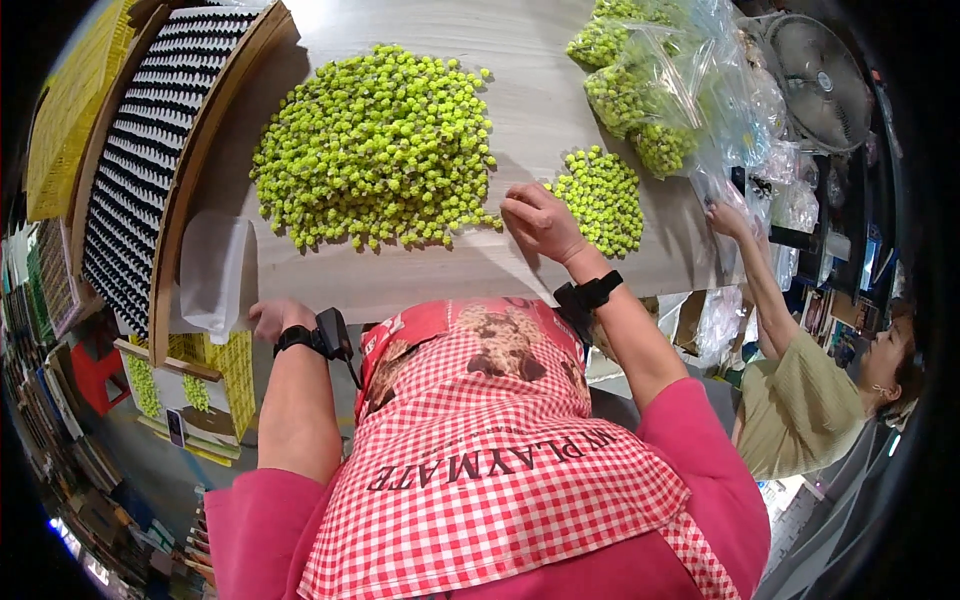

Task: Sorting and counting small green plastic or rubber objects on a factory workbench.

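Note:
A large heap of small bright-green knobbly pieces lies on the pale table. To its right is a smaller pile of the same pieces. My right hand is between the two piles, palm down, its fingers curled by a few loose pieces at the large heap's lower right edge. Whatever those fingertips hold is hidden. My left hand is at the table's near edge, beside a translucent white plastic bin. Its fingers are bent in, and I cannot make out what is in them.
At left, a wooden-edged tray holds rows of black pieces on white, near a yellow crate. Clear bags of green pieces lie at far right. A co-worker's hand touches plastic there. A fan stands behind.

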Available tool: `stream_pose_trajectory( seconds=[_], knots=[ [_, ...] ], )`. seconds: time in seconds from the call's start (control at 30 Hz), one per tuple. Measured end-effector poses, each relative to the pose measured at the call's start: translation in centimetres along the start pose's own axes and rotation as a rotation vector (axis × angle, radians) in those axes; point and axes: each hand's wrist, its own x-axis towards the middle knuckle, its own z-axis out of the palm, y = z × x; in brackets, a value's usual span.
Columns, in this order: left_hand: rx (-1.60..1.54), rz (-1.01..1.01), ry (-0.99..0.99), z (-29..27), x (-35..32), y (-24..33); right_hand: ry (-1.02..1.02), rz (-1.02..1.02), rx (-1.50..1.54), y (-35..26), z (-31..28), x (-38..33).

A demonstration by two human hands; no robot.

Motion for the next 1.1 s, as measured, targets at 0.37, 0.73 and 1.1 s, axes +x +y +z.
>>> stream_pose_trajectory(
  seconds=[0.37, 0.73, 1.1],
  knots=[
    [-0.241, -0.066, 0.097, -3.9, -3.4, 1.8, -0.012, -0.039, -0.180, -1.5, 1.0, 0.9],
    [-0.260, -0.125, 0.073, -6.1, -5.2, 2.5, 0.054, 0.096, -0.288, 1.2, -1.2, -2.7],
    [-0.273, -0.144, 0.056, -4.1, -3.6, 2.1, 0.083, 0.080, -0.243, -1.5, 2.0, 2.8]
  ],
)
